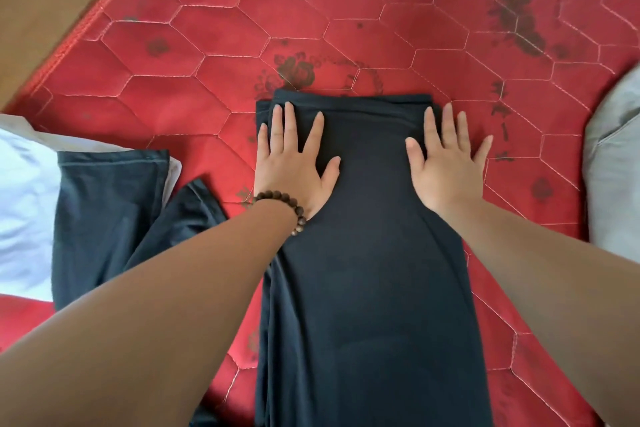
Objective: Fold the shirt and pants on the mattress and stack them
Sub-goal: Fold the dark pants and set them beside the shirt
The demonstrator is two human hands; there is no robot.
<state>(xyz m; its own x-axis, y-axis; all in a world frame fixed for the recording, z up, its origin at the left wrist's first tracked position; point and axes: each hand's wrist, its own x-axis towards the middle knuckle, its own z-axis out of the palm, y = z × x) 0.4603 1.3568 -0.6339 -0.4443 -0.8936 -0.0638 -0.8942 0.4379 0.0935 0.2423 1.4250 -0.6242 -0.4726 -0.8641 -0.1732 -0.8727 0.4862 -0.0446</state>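
2 bare forearms reach forward over a long dark garment, shirt or pants I cannot tell, lying folded lengthwise on the red quilted mattress. Near its far end the left hand, with a bead bracelet at the wrist, and the right hand press flat on the cloth, fingers straight and spread wide. Another dark garment lies at the left, partly over white cloth. Grey fabric sits at the right edge.

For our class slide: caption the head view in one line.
Both hands, left hand and right hand, press flat on a dark folded garment on the red mattress.
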